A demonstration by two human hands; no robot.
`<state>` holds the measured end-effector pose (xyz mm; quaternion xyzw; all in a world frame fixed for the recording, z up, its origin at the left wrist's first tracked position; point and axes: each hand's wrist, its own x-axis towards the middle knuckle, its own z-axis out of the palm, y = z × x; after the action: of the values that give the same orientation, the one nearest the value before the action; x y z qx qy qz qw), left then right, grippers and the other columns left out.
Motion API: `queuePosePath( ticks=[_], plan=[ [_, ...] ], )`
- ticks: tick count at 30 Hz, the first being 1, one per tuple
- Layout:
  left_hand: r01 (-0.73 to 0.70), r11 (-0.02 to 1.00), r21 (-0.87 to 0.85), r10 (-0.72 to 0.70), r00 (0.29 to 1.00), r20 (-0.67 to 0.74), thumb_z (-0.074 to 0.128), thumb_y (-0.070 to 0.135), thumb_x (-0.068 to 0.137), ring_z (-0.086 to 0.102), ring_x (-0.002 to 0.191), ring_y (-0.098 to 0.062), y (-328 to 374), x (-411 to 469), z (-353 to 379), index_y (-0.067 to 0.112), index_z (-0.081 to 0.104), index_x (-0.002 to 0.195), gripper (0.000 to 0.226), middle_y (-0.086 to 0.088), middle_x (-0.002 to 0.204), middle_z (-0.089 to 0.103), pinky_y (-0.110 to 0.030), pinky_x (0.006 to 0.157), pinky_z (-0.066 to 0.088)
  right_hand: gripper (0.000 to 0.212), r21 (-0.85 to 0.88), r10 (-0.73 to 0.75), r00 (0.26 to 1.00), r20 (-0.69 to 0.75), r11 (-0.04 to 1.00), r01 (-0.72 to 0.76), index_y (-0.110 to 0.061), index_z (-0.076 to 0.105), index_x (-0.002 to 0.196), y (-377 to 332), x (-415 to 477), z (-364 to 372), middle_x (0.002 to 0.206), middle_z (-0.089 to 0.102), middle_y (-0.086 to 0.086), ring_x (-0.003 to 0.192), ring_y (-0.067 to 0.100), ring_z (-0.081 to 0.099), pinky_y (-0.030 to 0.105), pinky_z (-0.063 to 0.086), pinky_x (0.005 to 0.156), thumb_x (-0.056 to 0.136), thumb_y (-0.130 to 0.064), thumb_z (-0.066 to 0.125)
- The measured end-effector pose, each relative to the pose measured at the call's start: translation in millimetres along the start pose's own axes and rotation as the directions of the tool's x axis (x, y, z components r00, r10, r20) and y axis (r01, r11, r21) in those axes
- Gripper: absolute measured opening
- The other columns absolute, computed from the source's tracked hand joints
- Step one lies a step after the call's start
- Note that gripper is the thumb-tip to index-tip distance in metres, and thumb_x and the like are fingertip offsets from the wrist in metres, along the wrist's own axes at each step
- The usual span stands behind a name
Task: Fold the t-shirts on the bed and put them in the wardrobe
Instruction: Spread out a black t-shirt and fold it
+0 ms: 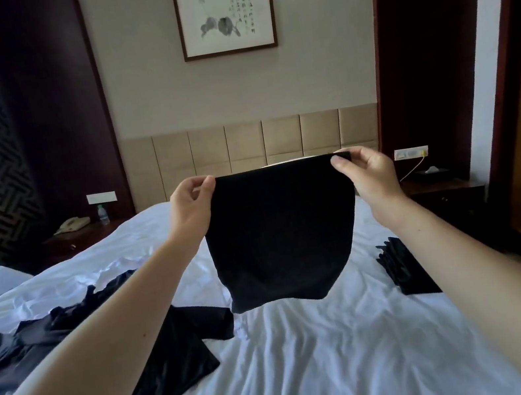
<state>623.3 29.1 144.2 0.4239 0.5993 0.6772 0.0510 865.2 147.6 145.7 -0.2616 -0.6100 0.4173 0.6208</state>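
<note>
Above the white bed (316,361), a folded black t-shirt (279,232) hung clear of the sheet. The left grip (192,205) and right grip (368,174) each pinched one top corner (fingertips only). Either pinch slipping would likely spill the folds open.

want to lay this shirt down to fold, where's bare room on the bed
Bare sheet lies in front, between the loose black shirt on the left and the folded black stack on the right. The left side is crowded with a heap of shirts.
</note>
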Motion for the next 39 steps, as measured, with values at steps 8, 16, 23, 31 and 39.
queuePosePath(
  ticks=[8,16,23,31,39],
  plan=[
    [0.272,0.962,0.024,-0.273,0.960,0.055,0.057,0.032,0.098,0.060,0.071,-0.006,-104.8,-105.9,-11.4,0.016,0.064,0.101,0.018,0.003,0.085,0.066,-0.017,0.060,0.046,0.006,-0.146,0.226,0.971,0.083,0.966,-0.212,-0.021,0.068,0.087,80.0,-96.7,-19.3,0.088,0.071,-0.003,0.081,0.007,0.067,0.017,0.052,0.069,0.088,-0.016,0.070],
    [0.426,0.895,0.131,-0.436,0.898,0.064,0.057,0.033,0.097,0.065,0.080,-0.017,-188.5,-137.7,7.8,0.019,0.067,0.089,0.018,0.002,0.084,0.068,-0.034,0.077,0.053,0.015,-0.288,0.399,0.917,0.020,0.880,-0.377,-0.008,0.069,0.100,168.8,-126.3,-23.9,0.092,0.070,0.000,0.087,0.010,0.065,0.017,0.048,0.073,0.088,-0.018,0.069],
    [0.445,0.836,0.322,-0.488,0.871,0.063,0.054,0.040,0.097,0.063,0.087,-0.014,-251.4,-114.5,35.8,0.018,0.065,0.103,0.026,0.002,0.098,0.068,-0.032,0.078,0.050,0.011,-0.299,0.488,0.868,-0.093,0.818,-0.492,-0.016,0.066,0.101,234.5,-117.6,-3.9,0.093,0.065,-0.007,0.089,0.008,0.061,0.016,0.045,0.067,0.091,-0.019,0.063],
    [0.254,0.692,0.676,-0.436,0.893,0.111,0.040,0.045,0.100,0.058,0.080,-0.014,-318.2,-119.2,52.7,0.025,0.057,0.102,0.026,0.004,0.091,0.062,-0.033,0.067,0.043,0.029,-0.639,0.470,0.867,-0.165,0.618,-0.457,-0.030,0.055,0.126,313.9,-125.2,16.2,0.119,0.059,-0.007,0.104,0.015,0.057,0.034,0.046,0.086,0.099,-0.029,0.044],
    [0.009,0.637,0.771,-0.213,0.963,0.164,0.044,0.035,0.101,0.053,0.100,-0.019,-351.1,-127.3,58.1,0.019,0.060,0.099,0.022,0.005,0.102,0.056,-0.032,0.074,0.041,0.033,-0.911,0.226,0.973,-0.056,0.386,-0.142,-0.018,0.054,0.131,357.7,-139.2,18.3,0.122,0.059,0.004,0.114,0.025,0.050,0.038,0.043,0.089,0.099,-0.021,0.048]
  ],
)
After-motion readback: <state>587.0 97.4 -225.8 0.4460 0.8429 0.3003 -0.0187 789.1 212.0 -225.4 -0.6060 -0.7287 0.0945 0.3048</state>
